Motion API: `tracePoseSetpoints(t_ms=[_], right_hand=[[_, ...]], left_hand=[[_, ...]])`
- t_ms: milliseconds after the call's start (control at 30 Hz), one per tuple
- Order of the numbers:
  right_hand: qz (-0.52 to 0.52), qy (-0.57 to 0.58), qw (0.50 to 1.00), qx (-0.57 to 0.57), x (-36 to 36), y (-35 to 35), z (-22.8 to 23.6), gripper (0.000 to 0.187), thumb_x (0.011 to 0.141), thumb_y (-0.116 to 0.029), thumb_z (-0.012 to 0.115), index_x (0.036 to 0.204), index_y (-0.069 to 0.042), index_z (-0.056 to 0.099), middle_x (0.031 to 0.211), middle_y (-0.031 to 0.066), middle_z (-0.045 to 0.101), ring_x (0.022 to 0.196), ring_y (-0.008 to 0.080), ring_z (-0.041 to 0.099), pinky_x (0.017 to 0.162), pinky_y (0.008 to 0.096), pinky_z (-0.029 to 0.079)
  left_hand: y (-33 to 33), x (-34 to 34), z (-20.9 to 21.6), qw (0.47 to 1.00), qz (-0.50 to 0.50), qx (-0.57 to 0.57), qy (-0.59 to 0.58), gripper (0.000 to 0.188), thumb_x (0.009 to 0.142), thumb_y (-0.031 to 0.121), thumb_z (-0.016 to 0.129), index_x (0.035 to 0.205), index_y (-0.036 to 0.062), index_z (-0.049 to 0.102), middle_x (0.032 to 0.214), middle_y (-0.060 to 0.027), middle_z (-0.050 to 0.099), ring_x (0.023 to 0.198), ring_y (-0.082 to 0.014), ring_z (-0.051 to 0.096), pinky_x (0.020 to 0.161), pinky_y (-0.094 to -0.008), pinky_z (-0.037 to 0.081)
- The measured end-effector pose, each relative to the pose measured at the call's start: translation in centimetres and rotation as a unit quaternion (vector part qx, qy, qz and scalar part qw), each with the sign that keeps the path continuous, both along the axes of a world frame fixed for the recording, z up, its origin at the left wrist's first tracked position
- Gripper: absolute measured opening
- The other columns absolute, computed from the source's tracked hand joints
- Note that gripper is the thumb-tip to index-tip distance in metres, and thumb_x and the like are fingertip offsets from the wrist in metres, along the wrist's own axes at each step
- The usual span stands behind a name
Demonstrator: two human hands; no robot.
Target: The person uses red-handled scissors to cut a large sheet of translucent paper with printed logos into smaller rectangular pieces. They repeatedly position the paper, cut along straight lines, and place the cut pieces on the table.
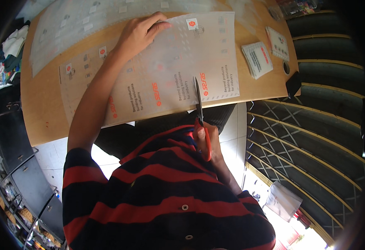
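Gripping the red-handled scissors (pixel 200 110) at the near edge of the table (pixel 45 112), the right hand (pixel 207 137) is closed around the loops, its blades pointing away from the body. The left hand (pixel 143 31) lies at the far edge of the translucent printed sheet (pixel 170 62), thumb and fingertips touching it; whether they pinch the film or merely press it down, I cannot tell. The two hands are well apart, at opposite edges of the sheet, which lies on the table with its near edge close to the table's own. The blades look nearly together and run between two columns of orange and dark print; how far any slit reaches is too fine to make out.

Several things could go wrong, I judge. With the left hand holding only the far edge, thin film could ripple or swing near the blades, pulling a cut off line. A slight turn of the right wrist could carry the blades into the print just beside them. The scissors also point broadly toward the far edge, so a slip there could endanger the left fingers. Two small stacks of printed pieces (pixel 257 61) (pixel 277 43) sit to the right, where a sliding sheet might nudge them.
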State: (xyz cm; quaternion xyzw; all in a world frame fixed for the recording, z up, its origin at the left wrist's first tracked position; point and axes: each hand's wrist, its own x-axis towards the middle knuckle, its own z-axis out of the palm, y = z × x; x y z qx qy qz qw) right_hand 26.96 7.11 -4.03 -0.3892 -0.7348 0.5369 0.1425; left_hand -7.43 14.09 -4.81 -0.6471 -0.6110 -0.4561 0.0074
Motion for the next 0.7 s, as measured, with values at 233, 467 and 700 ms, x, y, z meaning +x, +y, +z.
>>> tracePoseSetpoints(t_ms=[233, 467, 700], right_hand=[[-0.002, -0.102, 0.994, -0.04, -0.2, 0.8, 1.0, 0.061, 0.095, -0.052, 0.051, 0.069, 0.003, 0.054, 0.058, 0.0173, 0.054, 0.053, 0.0322, 0.053, 0.056, 0.0414, 0.043], [-0.022, -0.101, 0.995, -0.009, -1.4, 1.3, 2.7, 0.058, 0.094, -0.046, 0.056, 0.064, 0.003, 0.051, 0.053, 0.0148, 0.051, 0.048, 0.0278, 0.048, 0.052, 0.0399, 0.042], [-0.024, -0.125, 0.992, -0.026, -0.9, 1.7, 2.6, 0.061, 0.092, -0.052, 0.058, 0.066, 0.003, 0.053, 0.053, 0.0129, 0.05, 0.049, 0.0215, 0.046, 0.053, 0.0391, 0.042]], left_hand=[[0.0, -0.1, -0.1, 0.999, -0.002, 0.007, -0.031, 0.016, 0.091, 0.02, 0.067, 0.096, 0.0059, 0.062, 0.061, -0.0065, 0.056, 0.046, -0.0143, 0.046, 0.047, -0.029, 0.039], [-0.3, -0.1, 0.2, 0.999, 0.007, -0.005, -0.043, 0.016, 0.092, 0.02, 0.067, 0.095, 0.0049, 0.062, 0.061, -0.0056, 0.055, 0.046, -0.0129, 0.045, 0.046, -0.0282, 0.038], [-0.2, -0.1, 0.2, 0.999, 0.006, 0.005, -0.046, 0.016, 0.092, 0.02, 0.066, 0.096, 0.0056, 0.063, 0.058, -0.0044, 0.052, 0.044, -0.0122, 0.045, 0.046, -0.0283, 0.037]])
